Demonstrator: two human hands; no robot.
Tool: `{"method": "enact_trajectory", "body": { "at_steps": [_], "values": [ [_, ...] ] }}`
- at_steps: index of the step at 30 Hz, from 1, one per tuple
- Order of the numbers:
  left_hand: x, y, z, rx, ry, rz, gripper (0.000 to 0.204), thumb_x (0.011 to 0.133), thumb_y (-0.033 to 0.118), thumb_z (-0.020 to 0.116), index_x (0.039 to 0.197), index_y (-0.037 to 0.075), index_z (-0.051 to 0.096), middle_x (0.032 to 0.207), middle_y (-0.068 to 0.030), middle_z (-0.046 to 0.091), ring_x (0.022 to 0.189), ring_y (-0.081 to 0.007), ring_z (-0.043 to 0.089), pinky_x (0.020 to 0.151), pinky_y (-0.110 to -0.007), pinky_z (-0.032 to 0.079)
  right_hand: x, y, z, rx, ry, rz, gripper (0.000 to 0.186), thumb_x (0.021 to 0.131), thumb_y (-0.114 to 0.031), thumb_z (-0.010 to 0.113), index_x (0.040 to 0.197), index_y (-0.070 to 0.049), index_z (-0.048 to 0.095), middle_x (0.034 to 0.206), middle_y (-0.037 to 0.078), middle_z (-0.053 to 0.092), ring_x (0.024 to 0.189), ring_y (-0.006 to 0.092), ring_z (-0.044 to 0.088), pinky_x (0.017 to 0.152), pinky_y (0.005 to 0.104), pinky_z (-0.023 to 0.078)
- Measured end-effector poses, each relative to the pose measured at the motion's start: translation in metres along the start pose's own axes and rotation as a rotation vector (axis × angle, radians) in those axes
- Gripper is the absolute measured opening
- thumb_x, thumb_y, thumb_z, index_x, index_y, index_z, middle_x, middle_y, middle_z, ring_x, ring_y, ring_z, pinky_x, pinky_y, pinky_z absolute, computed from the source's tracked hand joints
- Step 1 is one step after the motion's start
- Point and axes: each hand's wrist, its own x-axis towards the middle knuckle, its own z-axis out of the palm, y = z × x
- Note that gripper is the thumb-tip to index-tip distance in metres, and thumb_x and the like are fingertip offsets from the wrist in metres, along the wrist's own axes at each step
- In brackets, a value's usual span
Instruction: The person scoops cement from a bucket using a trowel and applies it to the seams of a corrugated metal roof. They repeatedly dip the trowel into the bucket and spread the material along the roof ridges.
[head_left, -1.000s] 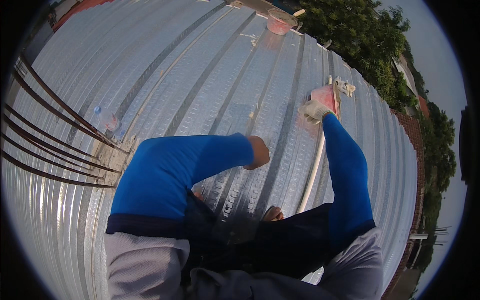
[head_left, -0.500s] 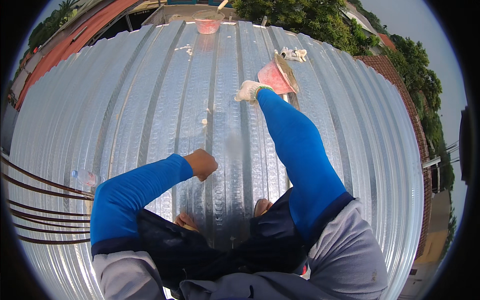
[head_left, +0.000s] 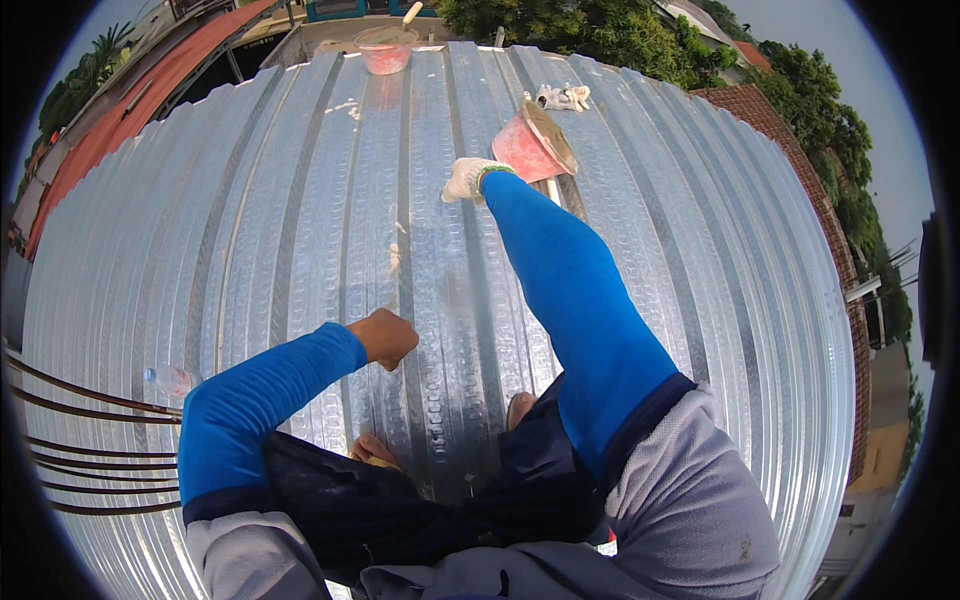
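Observation:
My bare left hand (head_left: 385, 338) is closed in a fist above the ribbed metal roof sheet (head_left: 260, 330); whatever is inside it is hidden. My right hand (head_left: 467, 180), in a whitish knitted glove, reaches far forward, low over the sheet, its fingers pressed together and anything in them hidden. Just beyond it leans a tilted pinkish-red bucket (head_left: 525, 150) with a grey, mortar-like mass at its mouth. A pale rod-like piece (head_left: 553, 190) shows between that bucket and my right forearm. Between my hands, a pale smear (head_left: 393, 260) marks the sheet.
At the far edge stands another red bucket (head_left: 385, 58), a light handle (head_left: 411, 14) sticking out. Crumpled white gloves (head_left: 563, 97) lie behind the tilted bucket. On the left are a plastic bottle (head_left: 170, 380) and several rusty bars (head_left: 100, 460). Trees (head_left: 590, 30) rise past the roof edge.
The view has shifted slightly, moving the buckets and gloves a little left in the picture. The pale mark between my hands looks longer than before. Both hands keep nearly the same pose.

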Motion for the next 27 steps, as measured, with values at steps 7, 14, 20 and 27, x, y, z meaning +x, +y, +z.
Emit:
{"method": "enact_trajectory", "body": {
  "at_steps": [7, 14, 20, 27],
  "values": [
    [0.001, 0.0, 0.002, 0.002, -0.028, -0.007, 0.024, 0.071, 0.016, 0.082, 0.091, 0.003, 0.077, 0.09, -0.0153, 0.076, 0.084, -0.0342, 0.075, 0.065, -0.046, 0.058, 0.004, 0.006, 0.003, 0.019, 0.006, 0.026, 0.054, 0.084, -0.035, 0.077, 0.118, 0.006, 0.069, 0.112, 0.018, 0.073, 0.089, 0.0296, 0.073, 0.08, 0.0422, 0.058],
    [0.004, -0.003, 0.01, 0.0, -0.006, 0.02, 0.025, 0.071, 0.017, 0.082, 0.09, 0.003, 0.078, 0.089, -0.0154, 0.076, 0.083, -0.0343, 0.075, 0.065, -0.046, 0.058, -0.001, 0.003, 0.001, 0.016, 0.006, 0.013, 0.053, 0.083, -0.036, 0.078, 0.115, 0.006, 0.07, 0.108, 0.018, 0.073, 0.085, 0.0297, 0.071, 0.078, 0.0432, 0.057],
    [0.004, -0.005, 0.014, 0.003, 0.01, 0.028, 0.025, 0.069, 0.016, 0.081, 0.09, 0.003, 0.077, 0.088, -0.0165, 0.076, 0.082, -0.0351, 0.075, 0.064, -0.046, 0.058, -0.004, 0.002, -0.001, 0.007, 0.003, -0.001, 0.053, 0.083, -0.037, 0.077, 0.113, 0.006, 0.071, 0.106, 0.019, 0.073, 0.085, 0.0294, 0.071, 0.077, 0.0432, 0.057],
    [0.006, -0.009, 0.017, 0.002, -0.017, 0.023, 0.025, 0.069, 0.017, 0.079, 0.091, 0.006, 0.074, 0.088, -0.0159, 0.074, 0.084, -0.0358, 0.074, 0.066, -0.048, 0.058, -0.003, 0.006, -0.002, 0.025, 0.002, 0.001, 0.055, 0.084, -0.036, 0.076, 0.119, 0.006, 0.069, 0.114, 0.019, 0.072, 0.088, 0.0296, 0.072, 0.079, 0.0411, 0.059]
  ]
}}
